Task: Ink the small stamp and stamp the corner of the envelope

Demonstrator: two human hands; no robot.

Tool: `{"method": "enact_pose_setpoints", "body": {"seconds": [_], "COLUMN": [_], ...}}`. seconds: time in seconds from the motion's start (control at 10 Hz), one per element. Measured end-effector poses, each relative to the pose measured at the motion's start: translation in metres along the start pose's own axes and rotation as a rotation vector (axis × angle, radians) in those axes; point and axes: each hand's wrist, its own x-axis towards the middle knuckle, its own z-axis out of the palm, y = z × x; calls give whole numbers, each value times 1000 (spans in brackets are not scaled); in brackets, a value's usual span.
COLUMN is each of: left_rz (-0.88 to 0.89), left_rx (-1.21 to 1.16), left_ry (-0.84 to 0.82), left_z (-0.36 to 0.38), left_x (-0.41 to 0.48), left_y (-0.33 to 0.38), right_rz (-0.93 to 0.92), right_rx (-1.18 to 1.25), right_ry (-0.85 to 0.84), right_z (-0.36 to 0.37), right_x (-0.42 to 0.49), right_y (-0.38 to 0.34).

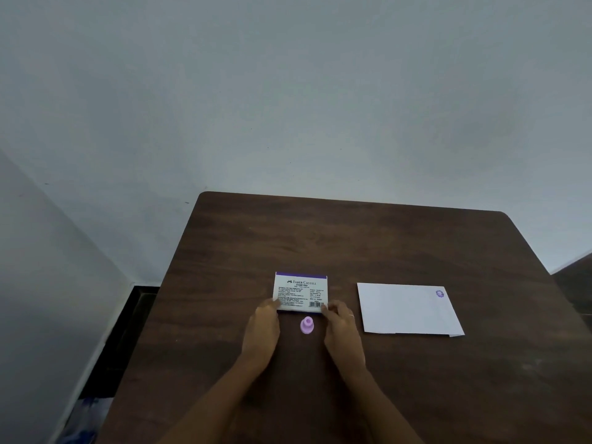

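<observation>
A white stamp pad box [301,291] with printed text and a purple top edge lies closed on the dark wooden table [352,245]. My left hand [264,322] grips its near left corner and my right hand [341,318] grips its near right corner. Between my hands, just in front of the box, a small lilac stamp [307,325] stands upright on the table, untouched. To the right lies a white envelope [407,310] with a purple stamp mark [439,293] in its far right corner.
The table's far edge runs close to a plain pale wall. Left of the table is a gap down to a dark floor, with something blue at the lower left [83,415]. Bare tabletop surrounds the objects.
</observation>
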Motion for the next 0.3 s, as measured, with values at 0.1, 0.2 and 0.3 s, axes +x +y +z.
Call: {"method": "enact_pose_setpoints", "body": {"seconds": [0.1,0.2,0.3], "left_rz": [15,44,116], "left_rx": [90,151,180], "left_ry": [-24,6,86], "left_z": [0,0,-3], "left_x": [-1,2,7], "left_y": [3,3,5], "right_rz": [-59,-27,52], "right_rx": [-91,-44,57], "right_ry": [1,23,74], "right_z": [1,0,-7], "right_x": [-2,3,14], "right_y": [0,3,-2]}}
